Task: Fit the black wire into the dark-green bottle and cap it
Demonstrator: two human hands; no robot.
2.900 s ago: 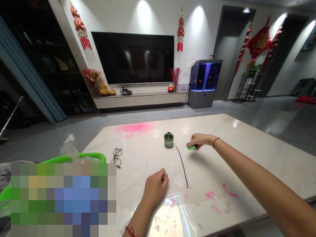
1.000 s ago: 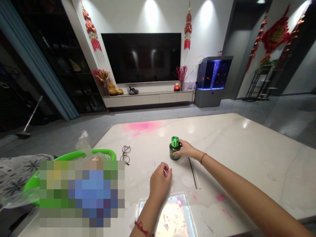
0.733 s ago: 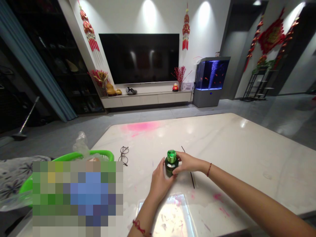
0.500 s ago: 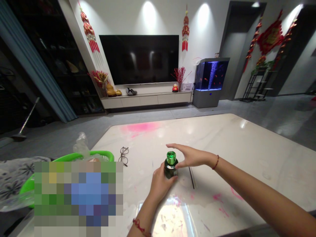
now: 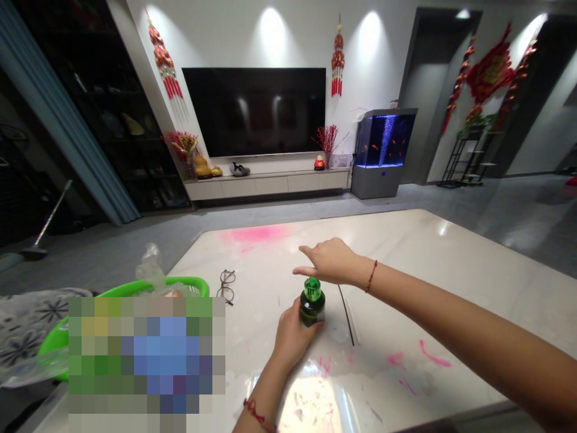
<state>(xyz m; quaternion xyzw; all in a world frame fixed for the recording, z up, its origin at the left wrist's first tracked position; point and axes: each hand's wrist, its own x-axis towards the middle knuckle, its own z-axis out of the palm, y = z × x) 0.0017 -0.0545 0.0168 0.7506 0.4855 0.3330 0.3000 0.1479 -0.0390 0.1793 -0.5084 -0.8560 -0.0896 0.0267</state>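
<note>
Your left hand [image 5: 293,337] comes in from the near edge, forearm slanting far and slightly right, and wraps the lower body of the dark green bottle [image 5: 312,314]. Its thumb lies across the near side of the bottle, and its fingers curl around the left side. The bottle stands upright on the pale table [image 5: 451,288], near the middle, with its shiny green cap [image 5: 312,290] on top.

Your right arm reaches in from the near right corner, stretched out toward the left. Your right hand [image 5: 331,261] hangs just above and beyond the cap, holding nothing, back of the hand up. Its thumb and forefinger are spread apart, both pointing left, while the other fingers look curled under.

Right of the bottle, a thin black stick [image 5: 347,316] lies beside a whitish stick [image 5: 356,322]. To the left lie the eyeglasses [image 5: 226,294], near the green basket [image 5: 192,281].
</note>
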